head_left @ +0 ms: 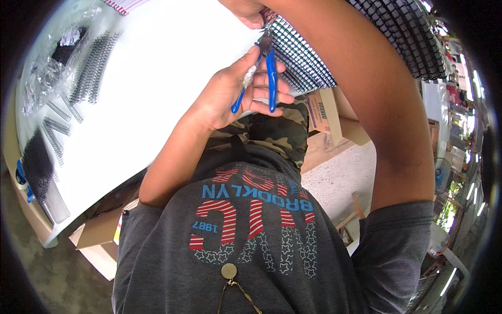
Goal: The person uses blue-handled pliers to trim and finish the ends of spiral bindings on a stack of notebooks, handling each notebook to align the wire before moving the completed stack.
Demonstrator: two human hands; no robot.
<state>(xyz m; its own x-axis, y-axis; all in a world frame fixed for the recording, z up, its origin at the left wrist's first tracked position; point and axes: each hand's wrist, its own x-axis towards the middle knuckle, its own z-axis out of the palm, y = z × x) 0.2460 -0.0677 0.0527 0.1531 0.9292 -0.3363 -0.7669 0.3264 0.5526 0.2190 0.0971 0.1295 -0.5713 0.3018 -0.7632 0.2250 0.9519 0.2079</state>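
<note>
Pliers: blue-handled pliers are in your left hand at the near edge of the white bench, dark nose pointing away from you, close to some wire.
Left hand: your thumb lies along one handle, which has a whitish patch; your fingers spread loosely behind the other, holding the spread handles without clenching.
Right hand: just beyond the nose, beside the wire; you cannot tell whether its fingers grip it.
Wire loops: dark rows, partly greenish, form a mesh beside the pliers; more black loops lie beyond your right arm.
Plastic bag: clear, crumpled, at far left, with something dark in or behind it.
Loose coils: grey springs near the bag.
Boxes: a cardboard box right of your lap, another carton low on the left; their contents cannot be made out.
Hidden: the top edge cuts off your right hand; your right forearm covers some loops; the right rim is blurred.
</note>
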